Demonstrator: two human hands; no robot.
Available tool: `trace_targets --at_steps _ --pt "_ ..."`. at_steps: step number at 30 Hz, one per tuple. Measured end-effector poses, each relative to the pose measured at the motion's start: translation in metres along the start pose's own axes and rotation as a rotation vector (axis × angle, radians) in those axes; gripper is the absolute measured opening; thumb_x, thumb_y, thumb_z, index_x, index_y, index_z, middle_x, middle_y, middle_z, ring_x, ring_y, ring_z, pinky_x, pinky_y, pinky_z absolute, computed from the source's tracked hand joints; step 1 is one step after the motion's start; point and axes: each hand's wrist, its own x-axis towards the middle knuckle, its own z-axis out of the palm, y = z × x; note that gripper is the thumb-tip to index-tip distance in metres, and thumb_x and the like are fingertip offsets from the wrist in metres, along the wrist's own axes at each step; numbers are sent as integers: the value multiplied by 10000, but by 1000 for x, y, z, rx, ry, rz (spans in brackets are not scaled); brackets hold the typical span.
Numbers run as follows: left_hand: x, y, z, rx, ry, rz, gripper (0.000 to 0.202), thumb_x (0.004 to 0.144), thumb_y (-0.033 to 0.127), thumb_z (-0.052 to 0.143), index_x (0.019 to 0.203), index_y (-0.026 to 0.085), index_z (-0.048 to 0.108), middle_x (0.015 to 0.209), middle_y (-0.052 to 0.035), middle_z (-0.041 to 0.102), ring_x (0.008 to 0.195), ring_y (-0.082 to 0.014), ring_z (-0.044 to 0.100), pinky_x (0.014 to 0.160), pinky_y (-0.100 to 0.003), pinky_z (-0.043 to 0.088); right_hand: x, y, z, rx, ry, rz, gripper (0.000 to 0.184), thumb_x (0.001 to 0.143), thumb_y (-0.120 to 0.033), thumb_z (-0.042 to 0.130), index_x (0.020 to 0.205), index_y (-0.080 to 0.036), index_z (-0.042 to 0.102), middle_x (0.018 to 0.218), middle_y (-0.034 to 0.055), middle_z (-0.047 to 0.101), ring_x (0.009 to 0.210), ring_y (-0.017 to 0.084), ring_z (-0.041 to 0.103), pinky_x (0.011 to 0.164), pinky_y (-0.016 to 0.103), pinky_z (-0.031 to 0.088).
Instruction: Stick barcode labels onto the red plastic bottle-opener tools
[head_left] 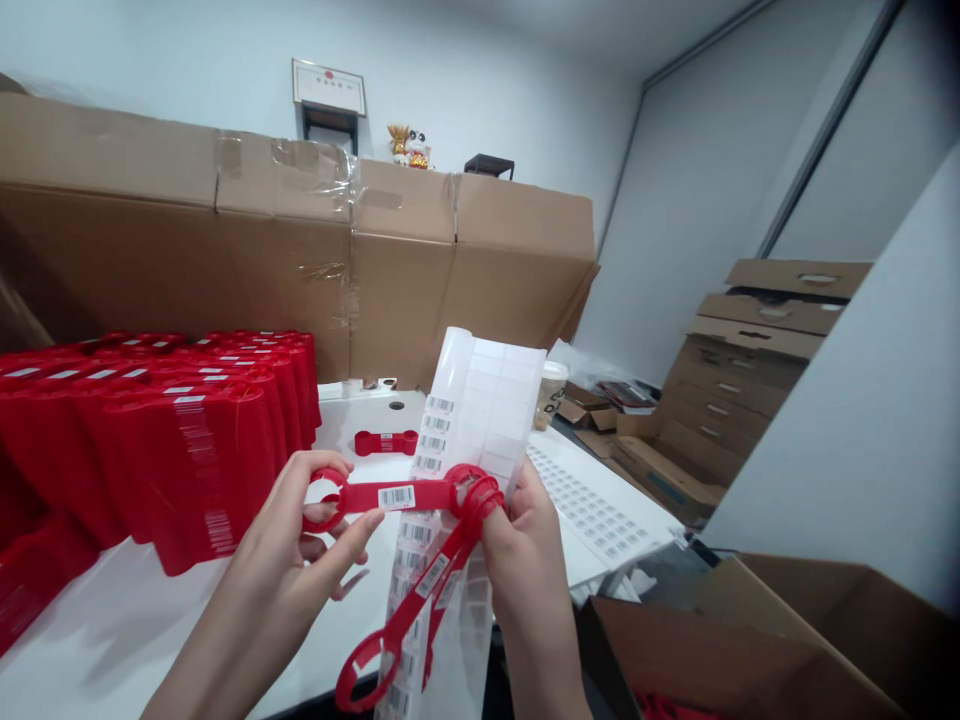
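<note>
A left hand (pixel 279 560) closes around the ring end of a red moulded plastic strap (pixel 420 495), whose long axis runs level across the frame, ring pointing left, with a barcode sticker (pixel 396 497) on its flat middle. The right hand (pixel 525 570) clamps the strap's other ring, a second red strap (pixel 409 625) slanting from it down to the lower left. Just behind stands a glossy strip of white barcode labels (pixel 480 420), running down past the hands. Stacked red straps (pixel 180 460) crowd a white table (pixel 112 640), beneath a taped cardboard box (pixel 300 260).
</note>
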Motion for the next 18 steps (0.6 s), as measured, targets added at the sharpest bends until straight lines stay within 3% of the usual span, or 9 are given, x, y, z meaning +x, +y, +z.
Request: trace_targets --at_steps 6,9,11,14,18 --pt "-3 5 -8 -9 -136 -45 423 888 626 563 1158 317 461 719 49 626 577 -160 624 538 -262 528 0 1 -1 -39 26 -23 353 844 -311 703 1180 -239 624 1150 93 747 974 279 730 780 385 606" --pt "-3 6 -12 -16 -146 -77 440 875 629 580 1161 311 479 707 45 639 578 -158 607 547 -259 525 0 2 -1 -50 21 -39 335 836 -293 706 1158 -238 633 1128 89 751 948 268 732 760 369 606" --pt "-2 7 -13 -14 -125 -59 417 856 614 617 1117 305 515 736 40 625 596 -158 606 535 -253 520 -1 2 0 -56 7 -40 330 831 -286 710 1149 -239 636 1115 87 751 938 265 732 743 359 607" --pt "1 5 -11 -3 -79 32 307 869 568 618 973 284 560 945 9 616 643 -148 598 506 -254 503 -3 1 4 -69 -1 -47 334 840 -301 705 1160 -242 630 1108 91 750 951 267 729 735 355 608" --pt "9 -1 -5 183 131 198 302 820 524 694 832 260 548 1080 -9 565 815 -190 612 605 -296 507 -12 1 14 -111 21 -95 380 848 -317 681 1212 -237 607 1123 99 740 941 258 728 786 370 605"
